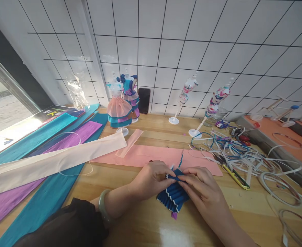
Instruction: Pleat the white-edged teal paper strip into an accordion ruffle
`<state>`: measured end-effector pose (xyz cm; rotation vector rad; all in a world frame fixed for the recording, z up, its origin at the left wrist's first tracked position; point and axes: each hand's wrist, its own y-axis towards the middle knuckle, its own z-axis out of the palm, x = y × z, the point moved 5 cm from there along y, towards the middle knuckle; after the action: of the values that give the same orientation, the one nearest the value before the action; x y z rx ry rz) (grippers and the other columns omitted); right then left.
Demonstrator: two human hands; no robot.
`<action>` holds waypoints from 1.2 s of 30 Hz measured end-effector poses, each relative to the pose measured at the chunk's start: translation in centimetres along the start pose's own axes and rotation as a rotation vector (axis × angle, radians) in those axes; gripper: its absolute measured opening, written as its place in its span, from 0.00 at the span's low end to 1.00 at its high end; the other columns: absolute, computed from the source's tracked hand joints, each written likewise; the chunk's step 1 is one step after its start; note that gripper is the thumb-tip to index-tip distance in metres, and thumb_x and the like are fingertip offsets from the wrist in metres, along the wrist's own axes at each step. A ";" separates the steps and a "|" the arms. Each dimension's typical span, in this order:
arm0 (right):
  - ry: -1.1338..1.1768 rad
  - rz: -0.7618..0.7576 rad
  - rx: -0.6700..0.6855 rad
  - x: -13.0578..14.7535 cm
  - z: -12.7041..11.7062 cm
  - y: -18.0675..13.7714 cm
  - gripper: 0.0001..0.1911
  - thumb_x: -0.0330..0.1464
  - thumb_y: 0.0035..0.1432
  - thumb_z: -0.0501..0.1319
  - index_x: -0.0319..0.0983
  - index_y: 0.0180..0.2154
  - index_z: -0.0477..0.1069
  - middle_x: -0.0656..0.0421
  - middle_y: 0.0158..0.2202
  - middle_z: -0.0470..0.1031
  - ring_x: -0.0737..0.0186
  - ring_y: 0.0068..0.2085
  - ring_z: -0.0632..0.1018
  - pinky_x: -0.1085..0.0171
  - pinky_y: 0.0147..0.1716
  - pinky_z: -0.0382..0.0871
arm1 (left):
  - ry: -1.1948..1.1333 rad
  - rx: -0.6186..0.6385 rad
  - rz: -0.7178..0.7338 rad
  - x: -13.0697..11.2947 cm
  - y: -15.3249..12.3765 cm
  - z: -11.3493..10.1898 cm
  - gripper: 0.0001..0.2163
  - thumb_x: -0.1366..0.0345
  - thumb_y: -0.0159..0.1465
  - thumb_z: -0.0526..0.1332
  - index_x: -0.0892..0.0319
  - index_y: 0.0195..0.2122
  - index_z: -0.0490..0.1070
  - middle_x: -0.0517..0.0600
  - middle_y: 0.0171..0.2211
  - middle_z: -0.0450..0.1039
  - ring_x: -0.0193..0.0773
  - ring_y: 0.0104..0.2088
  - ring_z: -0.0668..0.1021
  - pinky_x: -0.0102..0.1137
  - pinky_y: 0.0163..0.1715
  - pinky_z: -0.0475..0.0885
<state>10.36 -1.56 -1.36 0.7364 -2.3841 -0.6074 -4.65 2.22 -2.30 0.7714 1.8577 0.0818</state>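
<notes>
A small pleated blue piece (175, 195), with white zigzag lines across it, hangs between my hands over the wooden table. My left hand (151, 178) pinches its gathered upper edge from the left. From the other side, the fingers of my right hand (202, 187) are closed on the same edge. A twisted blue strip (181, 159) sticks up behind the fingertips. Below the pleats shows a bit of purple (174, 215). A pink sheet (153, 156) lies flat just beyond my hands.
Long teal (45, 209), purple (89, 132) and cream (89, 151) strips cover the left side. Two dressed miniature mannequins (119, 109), a phone (144, 100) and two more mannequins (188, 91) stand along the wall. Tangled cords (233, 151) and a yellow cutter (235, 177) lie right.
</notes>
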 end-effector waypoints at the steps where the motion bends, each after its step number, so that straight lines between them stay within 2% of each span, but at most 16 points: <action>1: 0.006 -0.003 0.011 0.0 0.0 0.0 0.09 0.29 0.55 0.59 0.44 0.38 0.73 0.54 0.38 0.70 0.56 0.42 0.71 0.57 0.37 0.69 | -0.009 -0.005 -0.018 0.0 0.0 -0.1 0.05 0.68 0.55 0.61 0.60 0.32 0.75 0.51 0.29 0.76 0.35 0.32 0.75 0.28 0.35 0.69; 7: 0.023 -0.015 0.033 0.0 -0.1 0.1 0.08 0.26 0.56 0.57 0.40 0.38 0.71 0.53 0.35 0.71 0.57 0.40 0.71 0.58 0.36 0.67 | -0.067 -0.039 -0.057 0.2 0.1 -0.4 0.05 0.68 0.56 0.61 0.62 0.31 0.74 0.52 0.29 0.75 0.34 0.32 0.75 0.27 0.35 0.69; 14: 0.032 0.002 0.055 -0.1 0.0 0.2 0.07 0.28 0.56 0.57 0.41 0.37 0.71 0.55 0.35 0.74 0.57 0.38 0.72 0.57 0.36 0.67 | -0.088 -0.003 -0.093 0.4 0.1 -0.2 0.05 0.67 0.57 0.60 0.61 0.28 0.74 0.51 0.28 0.74 0.34 0.32 0.74 0.28 0.35 0.68; 16: 0.059 0.035 0.041 -0.3 -0.1 0.1 0.07 0.28 0.56 0.57 0.42 0.36 0.72 0.55 0.34 0.74 0.57 0.38 0.72 0.57 0.36 0.68 | -0.156 0.003 -0.154 0.6 0.0 -0.1 0.06 0.66 0.57 0.60 0.62 0.31 0.74 0.51 0.30 0.74 0.34 0.32 0.74 0.28 0.35 0.68; 18: 0.095 0.089 0.008 -0.5 -0.2 0.1 0.06 0.29 0.57 0.57 0.42 0.36 0.73 0.55 0.34 0.74 0.57 0.38 0.73 0.58 0.35 0.68 | -0.258 0.017 -0.208 1.0 -0.2 0.1 0.10 0.65 0.57 0.60 0.62 0.38 0.72 0.51 0.31 0.72 0.33 0.32 0.73 0.29 0.36 0.69; 21: 0.162 0.210 -0.031 -1.0 -0.2 -0.1 0.07 0.31 0.57 0.57 0.42 0.34 0.73 0.55 0.33 0.73 0.57 0.38 0.73 0.59 0.35 0.70 | -0.412 0.052 -0.269 1.4 -0.4 0.6 0.22 0.65 0.55 0.63 0.60 0.51 0.64 0.48 0.31 0.69 0.32 0.33 0.72 0.29 0.37 0.69; 23: 0.214 0.273 -0.037 -1.2 -0.1 -0.1 0.07 0.32 0.57 0.56 0.42 0.35 0.74 0.55 0.33 0.74 0.58 0.37 0.74 0.60 0.34 0.70 | -0.484 0.071 -0.310 1.6 -0.5 0.9 0.28 0.67 0.52 0.65 0.58 0.55 0.59 0.47 0.30 0.67 0.31 0.32 0.72 0.28 0.36 0.68; 25: 0.249 0.301 -0.029 -1.2 0.1 -0.1 0.08 0.32 0.57 0.57 0.42 0.34 0.74 0.55 0.32 0.74 0.58 0.37 0.75 0.61 0.34 0.71 | -0.516 0.091 -0.330 1.6 -0.6 1.2 0.31 0.69 0.52 0.65 0.58 0.56 0.57 0.45 0.29 0.66 0.30 0.31 0.70 0.27 0.33 0.67; 30: 0.255 0.314 0.008 -1.0 0.5 -0.1 0.07 0.33 0.56 0.57 0.42 0.33 0.74 0.56 0.33 0.75 0.58 0.38 0.75 0.61 0.37 0.70 | -0.517 0.136 -0.344 1.8 -0.5 1.4 0.28 0.68 0.54 0.62 0.60 0.56 0.57 0.41 0.23 0.60 0.27 0.24 0.66 0.23 0.25 0.62; 36: 0.273 0.316 0.047 -0.8 0.5 -0.1 0.07 0.34 0.57 0.56 0.42 0.32 0.73 0.56 0.33 0.75 0.59 0.37 0.75 0.62 0.36 0.70 | -0.573 0.109 -0.391 2.1 -0.3 1.1 0.26 0.65 0.55 0.62 0.62 0.54 0.58 0.43 0.23 0.63 0.26 0.23 0.66 0.23 0.24 0.60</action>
<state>10.62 -0.98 -2.13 0.4161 -2.2019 -0.2985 -4.35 2.78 -4.59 0.4279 1.4330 -0.4493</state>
